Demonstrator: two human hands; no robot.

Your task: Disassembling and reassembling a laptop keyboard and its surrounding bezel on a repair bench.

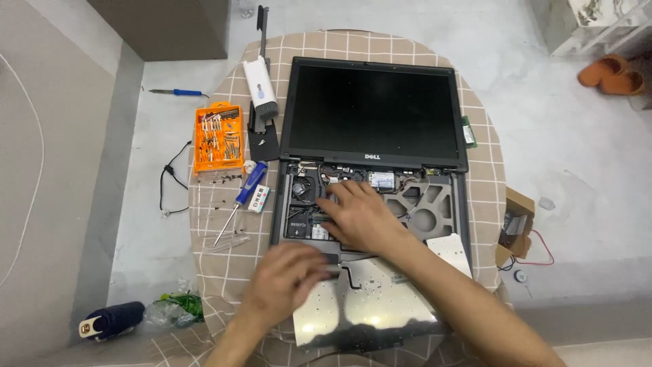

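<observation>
An opened black laptop lies on a small round table with a checked cloth; its keyboard is off and the inner parts show. My right hand rests flat, fingers spread, on the exposed inside near the fan. My left hand is blurred and sits on the front edge of the laptop base, fingers curled at a dark strip. A silvery metal plate, the keyboard's underside, lies face down toward me, tilted over the front edge.
Left of the laptop lie a blue-handled screwdriver, an orange bit case, a white cleaning tool and loose screws. A small cardboard box with wires stands on the floor at right. Orange slippers sit far right.
</observation>
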